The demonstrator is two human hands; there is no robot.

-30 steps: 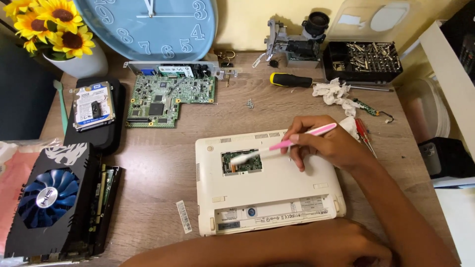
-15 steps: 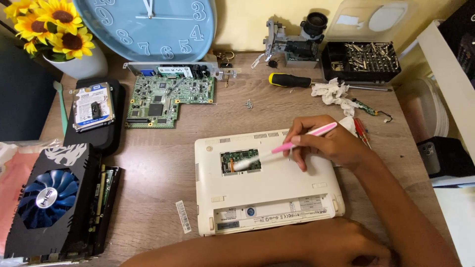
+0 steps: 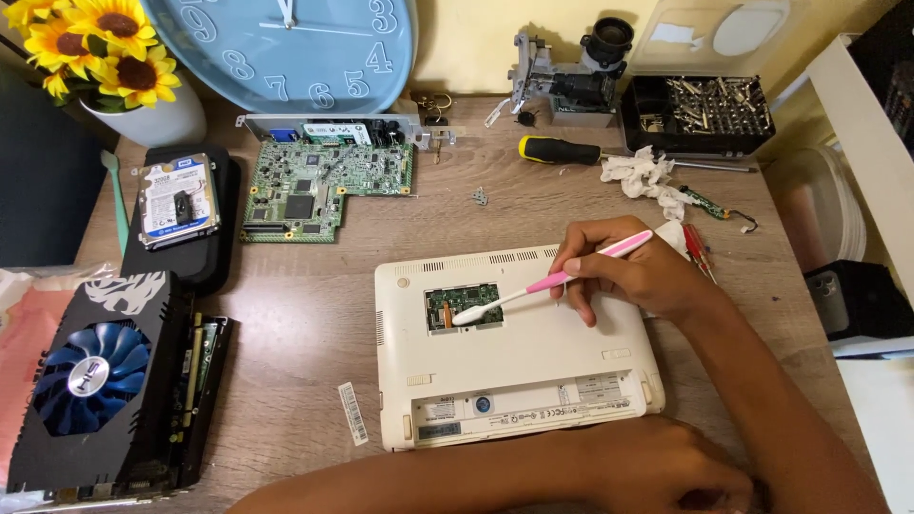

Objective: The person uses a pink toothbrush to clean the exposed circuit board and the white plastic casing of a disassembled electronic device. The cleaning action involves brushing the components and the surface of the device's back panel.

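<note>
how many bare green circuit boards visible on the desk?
2. One large green circuit board lies loose below the blue clock. One small green board sits in the open bay of the white laptop, under the pink toothbrush held by the right hand. Others may be hidden.

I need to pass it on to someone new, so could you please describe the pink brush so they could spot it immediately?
Find the upturned white plastic laptop at the desk's centre. Above its open hatch, the right hand holds a slim pink-handled toothbrush, white bristles on the green board inside. It is the only pink tool here.
</note>
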